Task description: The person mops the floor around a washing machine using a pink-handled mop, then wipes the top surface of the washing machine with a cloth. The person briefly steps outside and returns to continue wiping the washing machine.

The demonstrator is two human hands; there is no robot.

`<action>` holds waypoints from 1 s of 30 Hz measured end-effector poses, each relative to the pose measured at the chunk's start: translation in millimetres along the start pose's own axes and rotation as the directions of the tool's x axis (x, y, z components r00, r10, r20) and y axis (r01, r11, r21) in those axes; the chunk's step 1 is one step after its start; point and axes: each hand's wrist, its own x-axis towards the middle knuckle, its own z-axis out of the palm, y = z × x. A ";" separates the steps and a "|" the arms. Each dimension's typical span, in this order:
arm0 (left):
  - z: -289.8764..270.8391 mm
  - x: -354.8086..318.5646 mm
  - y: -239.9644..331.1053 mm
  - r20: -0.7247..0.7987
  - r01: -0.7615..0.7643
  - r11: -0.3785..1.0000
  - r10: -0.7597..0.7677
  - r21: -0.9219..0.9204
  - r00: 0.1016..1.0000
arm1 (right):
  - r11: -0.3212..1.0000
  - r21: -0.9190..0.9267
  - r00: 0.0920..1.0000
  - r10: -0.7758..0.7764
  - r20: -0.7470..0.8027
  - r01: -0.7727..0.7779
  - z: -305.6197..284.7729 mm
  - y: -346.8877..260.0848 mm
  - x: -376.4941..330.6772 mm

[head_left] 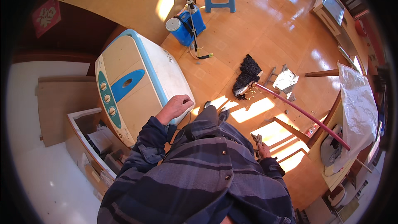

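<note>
While we stand beside the open drawer crammed with papers and small boxes, our left hand rests on the washing machine corner, fingers curled loosely together. Our right hand is closed around a small grey rag, which pokes up above the fingers.

A dark shirt with broad blue and grey plaid stripes covers the body, closed down the front by small round buttons; long sleeves in the same cloth end at the wrists of the left hand and right hand, grey trousers below
</note>
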 end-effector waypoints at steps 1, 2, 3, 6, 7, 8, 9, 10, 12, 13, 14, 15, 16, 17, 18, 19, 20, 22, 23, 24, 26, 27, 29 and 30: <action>-2.5 15.4 3.6 0.021 -0.013 1.000 0.013 -0.007 1.000 | 0.998 0.044 0.999 -0.039 -0.002 0.039 0.8 -4.0 1.1; -4.3 30.7 5.5 0.026 -0.066 0.998 0.065 0.018 0.998 | 0.985 0.132 0.993 -0.112 0.024 0.108 1.6 -8.4 4.2; -5.8 46.0 6.0 0.030 -0.092 0.995 0.091 0.033 0.995 | 0.969 0.120 0.974 -0.223 0.032 0.218 1.3 -12.1 8.0; -11.7 82.8 -0.7 0.013 -0.106 0.994 0.106 0.023 0.994 | 0.945 0.318 0.980 -0.128 0.149 0.075 9.5 -26.4 38.2; -15.0 95.9 -3.8 -0.008 -0.105 0.994 0.105 0.002 0.994 | 0.970 0.196 0.967 -0.177 0.182 0.140 2.6 -30.3 49.2; -22.0 109.9 -8.3 -0.027 -0.110 0.994 0.110 -0.016 0.994 | 0.990 0.054 0.967 -0.139 0.211 0.130 -5.3 -36.2 59.3; -29.5 122.8 -14.5 -0.042 -0.096 0.995 0.095 -0.012 0.995 | 0.991 -0.032 0.968 -0.118 0.221 0.128 -16.6 -45.0 69.4; -35.9 137.2 -20.3 -0.054 -0.085 0.996 0.084 -0.012 0.995 | 0.990 -0.072 0.968 -0.105 0.228 0.125 -28.7 -59.5 82.8; -48.3 165.9 -31.6 -0.055 -0.030 0.998 0.027 -0.047 0.998 | 0.990 -0.085 0.973 -0.093 0.213 0.113 -62.0 -97.1 103.0; -58.3 179.1 -38.9 -0.050 0.019 0.997 -0.023 -0.076 0.998 | 0.991 -0.073 0.976 -0.092 0.196 0.108 -79.8 -122.1 112.6; -66.7 187.7 -47.3 -0.043 0.073 0.992 -0.077 -0.108 0.996 | 0.993 -0.057 0.979 -0.090 0.182 0.101 -96.9 -147.6 121.7; -72.7 193.3 -55.2 0.009 0.144 0.973 -0.144 -0.179 0.989 | 0.994 -0.048 0.981 -0.094 0.171 0.103 -113.1 -173.3 131.5; -82.0 203.5 -62.3 0.058 0.206 0.948 -0.198 -0.244 0.979 | 0.993 -0.040 0.982 -0.104 0.160 0.111 -128.4 -199.0 142.5; -95.6 217.5 -69.6 0.109 0.271 0.912 -0.249 -0.307 0.962 | 0.992 -0.032 0.981 -0.115 0.154 0.122 -143.0 -224.7 154.2; -105.1 226.6 -76.6 0.079 0.284 0.896 -0.273 -0.342 0.959 | 0.991 -0.031 0.980 -0.126 0.153 0.132 -157.2 -246.5 164.5; -108.8 229.7 -81.9 0.070 0.311 0.869 -0.308 -0.386 0.949 | 0.990 -0.038 0.981 -0.127 0.147 0.134 -168.3 -262.5 171.1; -112.6 232.4 -86.7 0.070 0.347 0.843 -0.351 -0.410 0.934 | 0.989 -0.043 0.980 -0.132 0.148 0.140 -180.0 -278.8 180.4; -116.9 238.2 -95.4 -0.006 0.340 0.848 -0.375 -0.406 0.927 | 0.986 -0.049 0.976 -0.152 0.158 0.162 -192.9 -312.0 202.5; -116.1 241.4 -100.9 -0.016 0.331 0.793 -0.394 -0.512 0.919 | 0.983 -0.063 0.973 -0.159 0.168 0.171 -201.9 -324.3 213.4; -110.0 242.4 -105.0 -0.012 0.332 0.721 -0.426 -0.608 0.905 | 0.981 -0.077 0.970 -0.164 0.181 0.181 -210.6 -333.7 224.7; -92.9 244.3 -112.9 0.042 0.393 0.572 -0.529 -0.720 0.848 | 0.974 -0.114 0.961 -0.170 0.219 0.198 -224.1 -347.4 248.2; -85.4 248.2 -117.9 0.074 0.413 0.497 -0.567 -0.763 0.820 | 0.970 -0.130 0.958 -0.174 0.230 0.207 -230.2 -351.9 260.3; -68.2 248.1 -127.8 0.111 0.492 0.568 -0.574 -0.660 0.811 | 0.961 -0.151 0.947 -0.187 0.261 0.232 -244.9 -355.2 284.4; -60.3 249.1 -130.4 0.117 0.492 0.577 -0.564 -0.652 0.818 | 0.958 -0.156 0.946 -0.195 0.260 0.241 -252.0 -355.2 295.9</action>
